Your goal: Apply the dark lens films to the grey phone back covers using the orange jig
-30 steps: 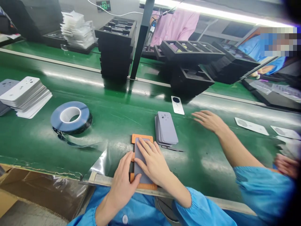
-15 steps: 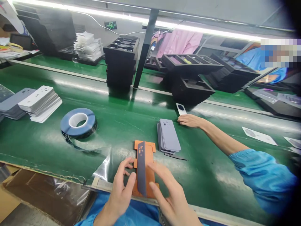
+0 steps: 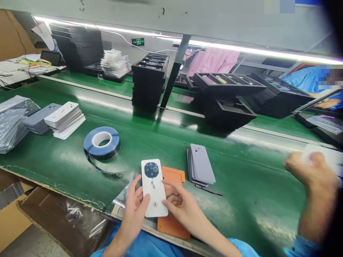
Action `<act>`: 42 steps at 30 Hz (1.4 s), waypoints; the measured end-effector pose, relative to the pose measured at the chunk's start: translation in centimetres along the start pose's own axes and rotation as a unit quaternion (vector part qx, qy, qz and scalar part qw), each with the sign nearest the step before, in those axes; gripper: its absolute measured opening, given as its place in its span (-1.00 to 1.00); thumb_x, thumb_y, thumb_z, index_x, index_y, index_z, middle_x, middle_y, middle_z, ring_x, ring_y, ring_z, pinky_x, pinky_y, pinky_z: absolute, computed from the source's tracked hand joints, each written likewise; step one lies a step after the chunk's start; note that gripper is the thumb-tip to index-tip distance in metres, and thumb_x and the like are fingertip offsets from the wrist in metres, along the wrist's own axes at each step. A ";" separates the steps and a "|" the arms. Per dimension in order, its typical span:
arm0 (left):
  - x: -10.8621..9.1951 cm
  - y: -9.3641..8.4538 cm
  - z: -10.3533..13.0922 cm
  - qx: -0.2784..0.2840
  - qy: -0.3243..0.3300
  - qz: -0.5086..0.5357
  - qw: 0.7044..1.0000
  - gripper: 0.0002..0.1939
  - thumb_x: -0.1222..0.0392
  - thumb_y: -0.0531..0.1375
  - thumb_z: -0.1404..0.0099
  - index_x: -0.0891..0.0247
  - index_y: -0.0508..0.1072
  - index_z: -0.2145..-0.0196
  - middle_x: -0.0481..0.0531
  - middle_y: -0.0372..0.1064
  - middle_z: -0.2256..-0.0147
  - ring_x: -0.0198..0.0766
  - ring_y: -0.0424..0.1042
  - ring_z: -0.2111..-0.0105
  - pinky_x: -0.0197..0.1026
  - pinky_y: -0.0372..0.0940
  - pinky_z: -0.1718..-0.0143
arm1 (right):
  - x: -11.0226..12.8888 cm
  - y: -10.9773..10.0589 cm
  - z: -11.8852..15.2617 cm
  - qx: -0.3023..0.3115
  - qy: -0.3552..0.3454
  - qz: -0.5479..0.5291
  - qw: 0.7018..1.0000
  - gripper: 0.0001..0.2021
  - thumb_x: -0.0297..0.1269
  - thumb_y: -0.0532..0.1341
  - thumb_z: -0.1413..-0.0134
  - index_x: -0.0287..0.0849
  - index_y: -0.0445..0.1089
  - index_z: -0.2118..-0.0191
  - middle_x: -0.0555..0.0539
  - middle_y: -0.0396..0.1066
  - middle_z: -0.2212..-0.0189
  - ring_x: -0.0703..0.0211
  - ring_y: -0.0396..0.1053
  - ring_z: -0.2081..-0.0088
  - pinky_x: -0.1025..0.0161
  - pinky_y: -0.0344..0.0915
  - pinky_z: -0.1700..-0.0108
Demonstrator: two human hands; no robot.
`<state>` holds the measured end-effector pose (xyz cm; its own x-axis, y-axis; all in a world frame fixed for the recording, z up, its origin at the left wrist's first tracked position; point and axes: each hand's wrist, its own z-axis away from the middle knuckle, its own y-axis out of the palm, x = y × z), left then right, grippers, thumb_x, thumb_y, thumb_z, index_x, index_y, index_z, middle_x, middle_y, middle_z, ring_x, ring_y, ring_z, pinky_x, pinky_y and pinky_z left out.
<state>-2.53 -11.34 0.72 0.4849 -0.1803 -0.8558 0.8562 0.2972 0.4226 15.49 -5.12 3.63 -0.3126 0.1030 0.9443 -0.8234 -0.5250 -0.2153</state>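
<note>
A white phone-shaped panel [image 3: 154,194] with a dark round camera patch near its top and small dark markings faces up between my hands. My left hand [image 3: 135,203] holds it by the left edge, thumb on the front face. My right hand [image 3: 179,200] pinches the right edge with curled fingers. Beneath and to the right, an orange fixture [image 3: 174,221] lies at the table's front edge, partly covered by the panel and my right hand. A stack of grey panels with camera holes [image 3: 202,164] sits beyond my right hand, a thin black strip [image 3: 210,191] by its near end.
A blue tape roll [image 3: 112,137] lies on the green table [image 3: 150,142] at left. Farther left are white panels [image 3: 64,117], grey panels [image 3: 40,119] and a plastic bag [image 3: 13,121]. Black trays [image 3: 147,82] stand behind. At right, another person's blurred hand [image 3: 313,175] holds something white.
The panel between my hands was tilted over the fixture, grey side showing; now it is lifted with a white face up. The other person's hand has moved right and nearer with a white piece.
</note>
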 end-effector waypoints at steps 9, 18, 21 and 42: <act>-2.0 -4.3 0.7 -0.148 0.145 -0.186 0.961 -0.64 -0.12 0.25 -0.32 0.24 0.43 0.16 -0.05 0.38 0.45 -0.31 0.39 0.52 -0.29 0.32 0.46 | 4.3 -11.2 -18.2 -0.168 0.042 0.187 0.967 -0.59 -0.44 0.27 -0.22 -0.29 0.32 -0.17 -0.15 0.56 0.22 0.17 0.52 0.32 0.19 0.50 0.20; -5.0 -11.1 -2.0 -0.348 0.127 -0.367 0.853 0.07 -0.34 0.28 -0.15 0.25 -0.07 -0.39 0.20 0.42 0.02 -0.06 0.52 0.33 0.02 0.41 0.24 | 4.0 -13.8 -24.3 -0.225 0.088 0.359 0.901 -0.64 -0.16 0.25 -0.34 -0.18 0.37 -0.15 -0.17 0.40 -0.11 0.00 0.46 -0.01 -0.05 0.46 -0.02; -5.6 -11.5 -3.1 -0.322 0.095 -0.336 0.880 0.15 -0.32 0.26 -0.18 0.27 -0.22 -0.44 0.31 0.41 -0.09 -0.06 0.55 0.35 0.02 0.42 0.23 | 3.8 -12.8 -23.6 -0.215 0.077 0.403 0.887 -0.64 -0.17 0.26 -0.32 -0.20 0.38 -0.15 -0.20 0.40 -0.12 -0.04 0.44 -0.06 -0.09 0.42 -0.07; -2.7 -8.8 -2.5 -0.157 0.073 -0.106 0.979 -0.54 0.07 0.30 -0.14 0.32 0.55 0.03 0.21 0.61 0.13 -0.03 0.56 0.12 -0.21 0.41 0.25 | 4.5 7.8 -11.6 0.152 -0.266 0.308 0.901 -0.65 -0.41 0.22 -0.25 -0.15 0.48 -0.13 -0.18 0.47 -0.07 -0.01 0.45 -0.07 0.08 0.37 -0.17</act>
<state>-11.78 -11.15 -1.40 0.2512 -0.1406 -0.9577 0.8274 0.5446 0.1371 2.21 1.06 3.28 -0.3284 -0.6639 0.6718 -0.3788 -0.5590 -0.7376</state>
